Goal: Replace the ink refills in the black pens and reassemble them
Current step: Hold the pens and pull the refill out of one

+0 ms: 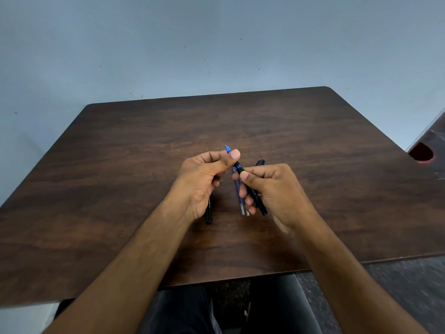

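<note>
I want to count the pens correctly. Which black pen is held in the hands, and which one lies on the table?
The black pen between both hands is held: right hand grips its barrel, left hand pinches its tip end. The other pen lies on the table under the left wrist.

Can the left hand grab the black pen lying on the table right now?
Probably not yet: the left hand is busy pinching the blue tip, and the black pen lies half hidden under its wrist.

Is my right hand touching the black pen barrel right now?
Touching. The head view shows the right hand with thumb and fingers curled round the black pen barrel.
</note>
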